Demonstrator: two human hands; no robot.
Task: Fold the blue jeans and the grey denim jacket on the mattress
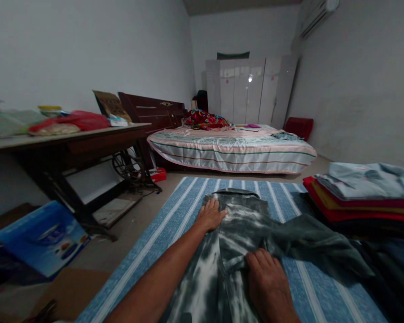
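A grey-and-white tie-dye garment (239,220) with a collar and long sleeves lies spread on a blue-and-white striped cloth (158,242). One dark sleeve stretches out to the right, over the cloth. My left hand (211,215) rests flat on the garment's upper left part, below the collar, with its thumb spread from the fingers. Lower and to the right, my right hand (267,273) has its fingers curled over the garment, gripping a fold near its middle. The garment's lower end runs out of the frame at the bottom.
A stack of folded clothes (366,197) stands at the right edge, beside the sleeve. Left are a sewing-machine table (70,139) with bags on it and a blue box (43,237) on the floor. A bed (232,148) and wardrobe (242,89) stand behind.
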